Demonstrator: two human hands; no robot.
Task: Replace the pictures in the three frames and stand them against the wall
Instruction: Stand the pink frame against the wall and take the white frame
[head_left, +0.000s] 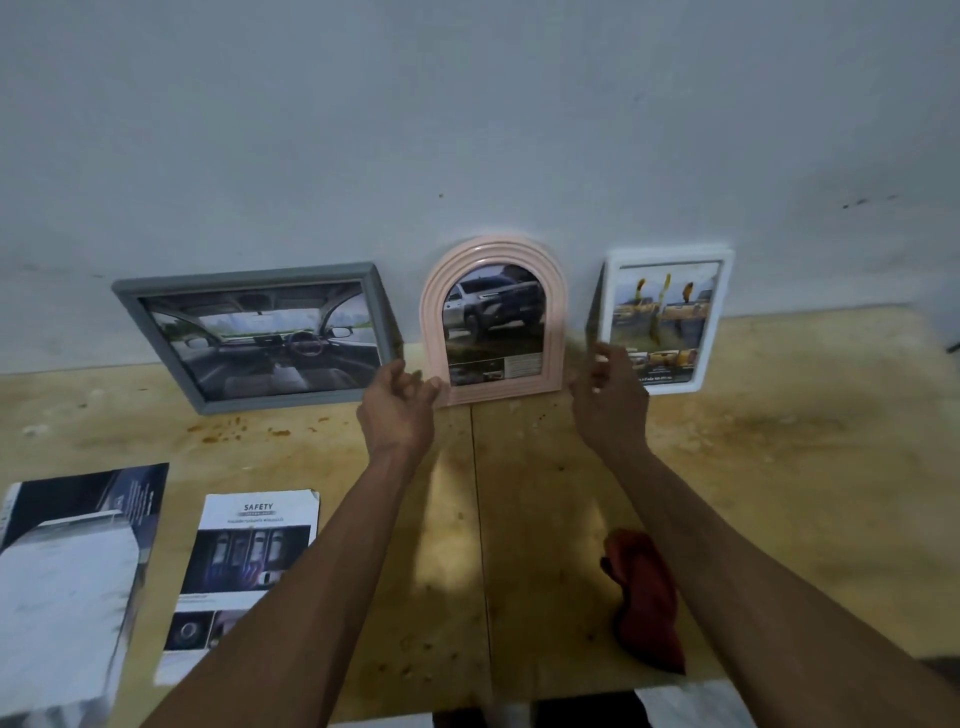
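Three frames lean against the wall on a wooden table. A grey rectangular frame (254, 335) with a car-interior picture stands at the left. In the middle is a pink arched frame (496, 322) showing a pickup truck. A white frame (667, 317) with a yellow-truck picture stands at the right. My left hand (400, 405) hovers with loosely bent fingers at the pink frame's lower left corner, fingertips close to its edge. My right hand (608, 392) is relaxed between the pink and white frames, holding nothing.
Two loose printed sheets lie at the front left: a dark car page (72, 587) and a "SAFETY" page (244, 577). A red cloth (647, 603) lies under my right forearm. The table's front edge (571, 701) runs along the bottom.
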